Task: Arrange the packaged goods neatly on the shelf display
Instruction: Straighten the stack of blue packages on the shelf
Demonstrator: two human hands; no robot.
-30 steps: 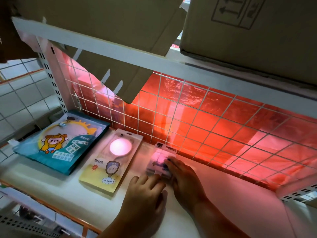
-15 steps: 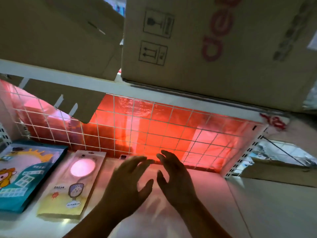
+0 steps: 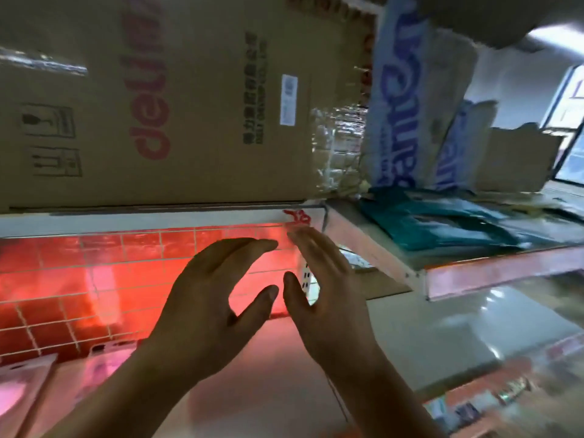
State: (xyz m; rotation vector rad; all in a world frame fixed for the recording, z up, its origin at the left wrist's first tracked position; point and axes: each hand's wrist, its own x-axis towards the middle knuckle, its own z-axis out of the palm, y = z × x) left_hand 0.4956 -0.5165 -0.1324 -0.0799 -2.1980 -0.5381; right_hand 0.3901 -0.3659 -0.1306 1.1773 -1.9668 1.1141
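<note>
Where the frame runs out at its lower left corner, a flat carded pack (image 3: 22,384) lies on the shelf board (image 3: 259,384). It has a pale backing card with a punched hang slot at its top and a rounded pink-lit shape under clear plastic, though blur hides any print. Just to its right a second pack (image 3: 104,349) shows little more than a pale tab with small holes, lying close to the foot of the back wall.

Both hands hover over the smooth, matt board in the middle of the frame, well to the right of the packs. The left hand (image 3: 208,308) and the right hand (image 3: 328,298) have their fingers spread and only gently bent, thumbs pointing toward each other, with nothing in either of them.

Behind them a thin white wire grid (image 3: 79,295) of squares fronts a glossy red panel (image 3: 57,273) that throws a pink glow across the board. Above runs the flat white edge of the upper shelf (image 3: 142,221), bearing a brown cardboard carton (image 3: 205,121) with red lettering and black handling symbols. Crinkled clear tape (image 3: 335,140) covers its right corner. To the right stands a second carton (image 3: 401,99) with blue lettering and torn flaps, with soft teal packets (image 3: 442,226) lying below it. A shiny tiled floor (image 3: 474,327) fills the lower right.
</note>
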